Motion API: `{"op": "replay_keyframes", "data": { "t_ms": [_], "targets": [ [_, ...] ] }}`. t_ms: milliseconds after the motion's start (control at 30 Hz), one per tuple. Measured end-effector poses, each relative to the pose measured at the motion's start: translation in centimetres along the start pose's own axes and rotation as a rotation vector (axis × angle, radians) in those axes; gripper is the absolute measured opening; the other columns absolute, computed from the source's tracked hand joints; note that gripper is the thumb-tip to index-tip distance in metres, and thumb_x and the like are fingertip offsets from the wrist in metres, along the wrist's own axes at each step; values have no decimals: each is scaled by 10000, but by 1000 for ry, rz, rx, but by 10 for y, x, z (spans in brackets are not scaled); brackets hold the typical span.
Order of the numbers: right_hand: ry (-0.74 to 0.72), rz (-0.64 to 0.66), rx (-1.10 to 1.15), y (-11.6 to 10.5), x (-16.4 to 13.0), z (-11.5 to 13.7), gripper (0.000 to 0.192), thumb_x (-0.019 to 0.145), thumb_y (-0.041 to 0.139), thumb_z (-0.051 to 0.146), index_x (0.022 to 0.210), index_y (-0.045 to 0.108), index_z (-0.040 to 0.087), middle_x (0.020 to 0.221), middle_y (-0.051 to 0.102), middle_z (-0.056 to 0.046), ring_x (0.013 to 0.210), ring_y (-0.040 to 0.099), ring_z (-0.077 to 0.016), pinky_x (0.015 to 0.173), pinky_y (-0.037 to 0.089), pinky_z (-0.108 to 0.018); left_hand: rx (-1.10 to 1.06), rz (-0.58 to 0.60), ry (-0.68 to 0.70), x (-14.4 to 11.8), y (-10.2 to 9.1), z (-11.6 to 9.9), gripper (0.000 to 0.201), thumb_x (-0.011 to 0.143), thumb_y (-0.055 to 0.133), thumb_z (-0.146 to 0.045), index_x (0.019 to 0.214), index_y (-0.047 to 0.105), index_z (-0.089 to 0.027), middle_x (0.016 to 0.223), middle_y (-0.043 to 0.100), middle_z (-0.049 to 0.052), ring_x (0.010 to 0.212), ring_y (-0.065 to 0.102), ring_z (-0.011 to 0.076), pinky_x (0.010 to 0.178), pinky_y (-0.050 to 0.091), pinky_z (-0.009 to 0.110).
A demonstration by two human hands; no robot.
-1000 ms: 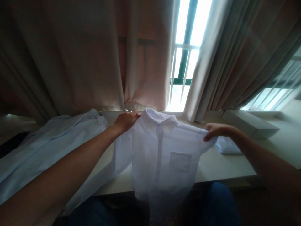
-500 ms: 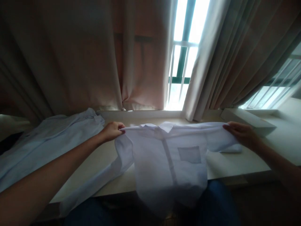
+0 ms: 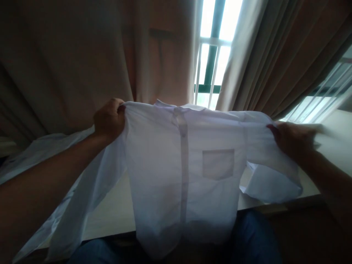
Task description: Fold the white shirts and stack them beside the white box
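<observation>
Hanging lowest and nearest, the hem of the white shirt point(image 3: 181, 172) drops over the person's lap, in front of blue trousers point(image 3: 255, 234). The shirt is held up in the air by its shoulders, front facing the person, with the button placket running down the middle and a chest pocket point(image 3: 218, 164) beside it. The left hand point(image 3: 109, 119) has its fingers clenched on one shoulder seam, and that sleeve trails down over the pale table point(image 3: 110, 212). The right hand point(image 3: 291, 137), slightly blurred, grips the other shoulder, the sleeve there bunched just below it above the table edge. Farther left, a light blue garment point(image 3: 41, 150) lies spread on the table. Behind everything, heavy curtains point(image 3: 68, 62) part around a bright barred window point(image 3: 211, 55).
</observation>
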State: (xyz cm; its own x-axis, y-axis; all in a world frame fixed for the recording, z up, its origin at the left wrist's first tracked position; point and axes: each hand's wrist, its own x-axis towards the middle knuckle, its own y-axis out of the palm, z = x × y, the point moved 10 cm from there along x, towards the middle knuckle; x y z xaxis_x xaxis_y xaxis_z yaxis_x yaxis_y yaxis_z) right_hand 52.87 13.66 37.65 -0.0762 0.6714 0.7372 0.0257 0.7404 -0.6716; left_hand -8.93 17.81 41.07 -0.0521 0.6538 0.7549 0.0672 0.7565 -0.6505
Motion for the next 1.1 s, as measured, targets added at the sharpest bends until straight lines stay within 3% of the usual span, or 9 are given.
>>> {"op": "replay_keyframes", "data": {
  "t_ms": [100,200,333,533,733,800,867,1000,1100],
  "targets": [
    [-194,132,-181,57,31,54,512,996,305,539,995,650,161,844,660,-117,781,550,-182,642,243,-290,34,201,-26,6,71,1,397,971,322,-366,1252,533,-183,1238,615,72,1003,550,177,874,411,299],
    [-207,293,-218,127,42,88,485,1005,325,480,1016,660,129,934,654,-143,862,547,-211,681,274,-284,50,352,-157,-6,138,12,392,939,368,-362,1205,603,-197,1145,652,114,977,577,239,803,424,340],
    [-179,406,-188,204,37,121,411,966,444,444,980,713,134,1084,625,-196,1083,494,-295,833,328,-354,63,415,-181,-20,201,14,344,885,463,-337,1099,678,-174,1115,654,153,1078,544,296,848,410,382],
    [127,763,-54,307,30,115,405,914,524,480,1053,729,161,1078,685,-189,998,622,-291,833,429,-374,-73,518,-336,-24,273,34,383,874,526,-392,1083,671,-105,1123,637,89,950,539,173,866,397,322],
    [340,809,62,335,12,101,398,896,562,437,1182,666,180,1154,671,-172,1061,626,-288,842,458,-350,-288,570,-497,-57,321,39,419,818,621,-397,1076,641,-67,971,678,25,940,526,130,927,377,286],
    [287,747,112,319,-12,112,451,891,579,398,1296,582,199,1201,645,-167,1079,614,-289,857,454,-354,-378,597,-510,-81,323,31,468,783,657,-365,1140,614,-66,1045,684,57,961,555,153,903,403,282],
    [181,612,194,285,-46,128,487,908,545,352,1369,501,203,1243,609,-169,1084,603,-287,875,450,-363,-433,589,-519,-113,306,23,521,786,647,-348,1225,567,-79,1134,669,96,982,589,170,872,435,275],
    [83,567,412,215,-157,146,371,913,511,343,1265,561,239,1122,645,-108,957,620,-254,821,476,-359,-612,508,-500,-204,224,8,489,818,592,-410,1241,551,-169,1211,640,103,1012,635,184,842,488,272],
    [266,557,446,176,-241,124,386,901,515,424,1219,553,209,1016,641,-81,743,602,-201,738,489,-344,-581,557,-585,-300,162,9,462,814,564,-507,1168,578,-211,1126,657,79,965,649,205,842,511,310]
  ]
}}
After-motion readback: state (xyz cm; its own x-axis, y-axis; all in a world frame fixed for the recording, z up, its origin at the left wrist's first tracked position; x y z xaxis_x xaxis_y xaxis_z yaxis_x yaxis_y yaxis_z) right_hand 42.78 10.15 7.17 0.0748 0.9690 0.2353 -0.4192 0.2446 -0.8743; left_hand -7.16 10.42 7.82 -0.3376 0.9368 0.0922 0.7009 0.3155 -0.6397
